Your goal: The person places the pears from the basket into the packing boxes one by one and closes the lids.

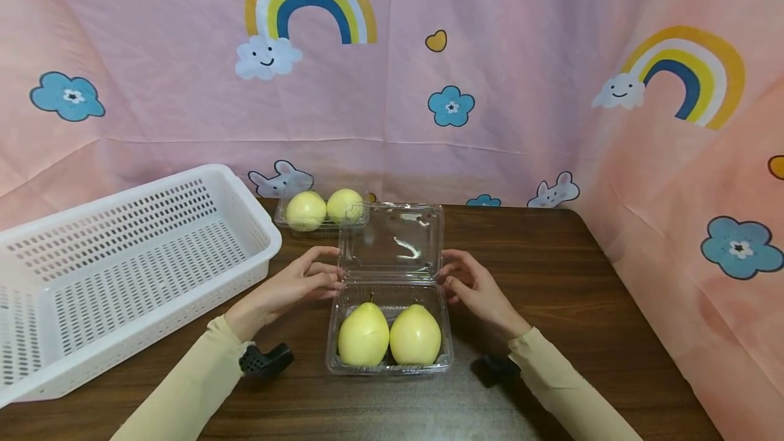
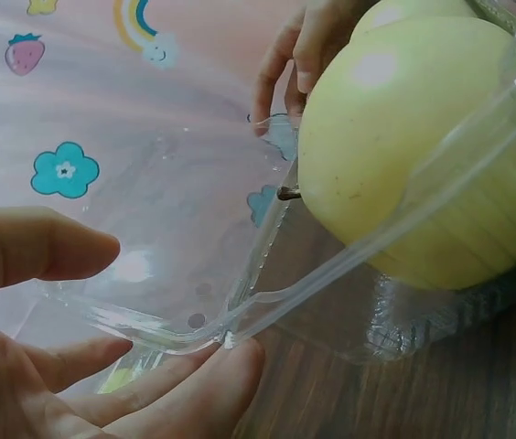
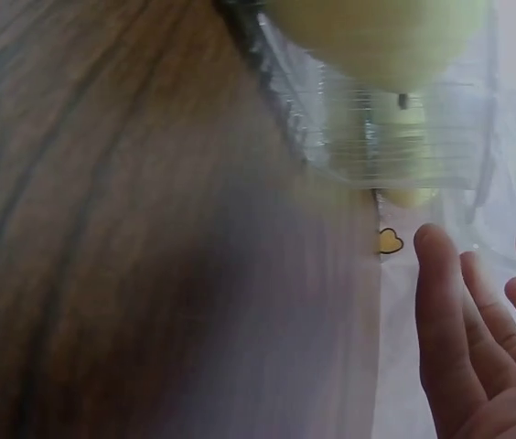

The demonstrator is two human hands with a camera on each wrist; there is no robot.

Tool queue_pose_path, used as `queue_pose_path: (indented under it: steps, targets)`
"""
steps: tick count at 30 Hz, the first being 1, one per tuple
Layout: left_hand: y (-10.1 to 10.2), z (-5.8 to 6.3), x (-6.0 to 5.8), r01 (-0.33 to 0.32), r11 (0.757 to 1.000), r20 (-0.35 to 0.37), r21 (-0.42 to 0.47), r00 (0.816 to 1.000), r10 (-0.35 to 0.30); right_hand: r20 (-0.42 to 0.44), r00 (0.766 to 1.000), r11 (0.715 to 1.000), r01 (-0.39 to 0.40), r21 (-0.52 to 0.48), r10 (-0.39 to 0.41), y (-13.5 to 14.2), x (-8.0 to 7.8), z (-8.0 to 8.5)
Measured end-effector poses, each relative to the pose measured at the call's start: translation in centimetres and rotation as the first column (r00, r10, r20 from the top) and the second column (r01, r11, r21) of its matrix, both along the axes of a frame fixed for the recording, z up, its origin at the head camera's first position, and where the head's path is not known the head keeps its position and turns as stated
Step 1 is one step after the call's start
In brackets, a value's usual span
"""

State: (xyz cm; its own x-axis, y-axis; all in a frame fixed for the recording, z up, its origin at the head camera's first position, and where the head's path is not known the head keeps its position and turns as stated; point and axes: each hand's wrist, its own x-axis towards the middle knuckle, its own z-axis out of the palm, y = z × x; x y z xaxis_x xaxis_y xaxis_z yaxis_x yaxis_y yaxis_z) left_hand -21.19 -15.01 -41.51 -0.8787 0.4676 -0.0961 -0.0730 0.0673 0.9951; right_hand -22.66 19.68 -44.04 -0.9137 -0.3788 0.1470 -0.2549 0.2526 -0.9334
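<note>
Two pale yellow pears, a left one (image 1: 363,337) and a right one (image 1: 416,336), sit side by side with stems pointing away in a clear plastic clamshell box (image 1: 392,367). Its lid (image 1: 389,240) stands raised at the back. At the left end of the hinge, my left hand (image 1: 303,282) has its fingertips right at the plastic; in the left wrist view the thumb (image 2: 57,245) is apart from the fingers. Along the right side of the hinge, my right hand (image 1: 478,288) is held with fingers loosely extended toward the lid's edge.
A large white perforated basket (image 1: 214,271) stands on the left. Behind the lid is another clear box (image 1: 318,225) with two pears (image 1: 306,211) in it. The dark wooden table (image 1: 539,257) meets a pink patterned cloth (image 1: 502,87) at the back and right.
</note>
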Motion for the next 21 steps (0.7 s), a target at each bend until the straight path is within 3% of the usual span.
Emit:
queue_pose_path:
  steps: [6, 21]
  targets:
    - [-0.2, 0.4, 0.1, -0.005, 0.999, -0.032, -0.048, 0.999, 0.003, -0.021, 0.999, 0.997, -0.049, -0.054, 0.048, 0.1, 0.0, 0.7]
    - [-0.5, 0.7, 1.1, -0.008, 0.996, -0.066, -0.088, 0.998, 0.002, -0.069, 0.994, 0.995, -0.084, 0.049, 0.088, 0.6, 1.3, 1.5]
